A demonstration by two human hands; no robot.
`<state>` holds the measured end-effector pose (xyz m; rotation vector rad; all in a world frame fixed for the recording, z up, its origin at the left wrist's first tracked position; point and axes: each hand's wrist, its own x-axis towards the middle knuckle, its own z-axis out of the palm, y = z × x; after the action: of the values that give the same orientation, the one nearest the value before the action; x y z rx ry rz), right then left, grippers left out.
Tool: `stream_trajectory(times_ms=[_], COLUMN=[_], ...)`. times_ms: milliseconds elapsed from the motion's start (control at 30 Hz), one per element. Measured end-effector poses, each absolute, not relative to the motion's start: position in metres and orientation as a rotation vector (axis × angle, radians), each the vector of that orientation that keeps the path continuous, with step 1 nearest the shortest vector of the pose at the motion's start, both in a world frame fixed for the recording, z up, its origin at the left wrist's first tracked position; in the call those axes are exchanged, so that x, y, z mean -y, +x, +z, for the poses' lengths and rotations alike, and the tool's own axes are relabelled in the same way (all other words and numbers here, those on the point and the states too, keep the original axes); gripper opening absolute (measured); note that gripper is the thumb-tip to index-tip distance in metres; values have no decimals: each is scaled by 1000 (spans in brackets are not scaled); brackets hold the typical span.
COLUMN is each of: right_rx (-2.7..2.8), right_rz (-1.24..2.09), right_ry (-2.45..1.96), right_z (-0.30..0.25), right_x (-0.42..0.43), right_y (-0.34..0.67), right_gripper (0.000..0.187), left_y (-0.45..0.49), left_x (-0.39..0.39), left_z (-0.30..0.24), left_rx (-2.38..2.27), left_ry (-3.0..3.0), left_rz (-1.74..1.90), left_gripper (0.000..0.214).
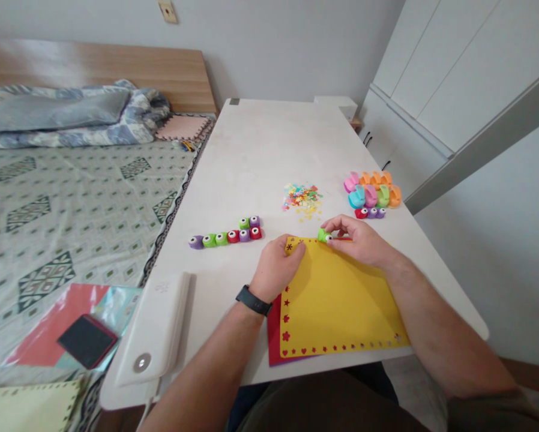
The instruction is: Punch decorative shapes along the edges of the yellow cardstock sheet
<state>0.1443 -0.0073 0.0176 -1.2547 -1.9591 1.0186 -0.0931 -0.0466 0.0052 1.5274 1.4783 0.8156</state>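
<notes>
A small green punch [322,234] was held at the far edge of a yellow sheet [341,300], grasped between the thumb and fingers of the right hand [358,240]. Whether the sheet's edge was seated in the punch's slot could not be told. The near-left part of that edge was pressed by the thumb of the left hand [276,268]; its other fingers were partly hidden, so whether they were closed under the paper could not be told.

Cut shapes were lined along the left, near and part of the far edges. If the sheet were allowed to slip under the left thumb, or the punch were tilted, the next hole could be cut crooked or overlapping its neighbour. A red sheet [274,339] was left showing beneath; if it were caught too, the punch might be jammed.

Beyond, loose paper cut-outs [303,197] were heaped on the tabletop [269,144], liable to be scattered by a sleeve or draught, between a row of small punches [221,239] and larger, brightly coloured punches [371,196].
</notes>
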Motion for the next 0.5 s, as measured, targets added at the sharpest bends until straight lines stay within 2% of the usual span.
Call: stream_trajectory(times_ms=[500], right_rx=[1912], right_rz=[937], right_ry=[-1260], right_z=[13], right_x=[12], right_y=[144], right_gripper=[16], left_y=[-91], left_x=[47], left_z=[3], left_rx=[-1470], left_ry=[1490], left_rz=[802], left_gripper=[30])
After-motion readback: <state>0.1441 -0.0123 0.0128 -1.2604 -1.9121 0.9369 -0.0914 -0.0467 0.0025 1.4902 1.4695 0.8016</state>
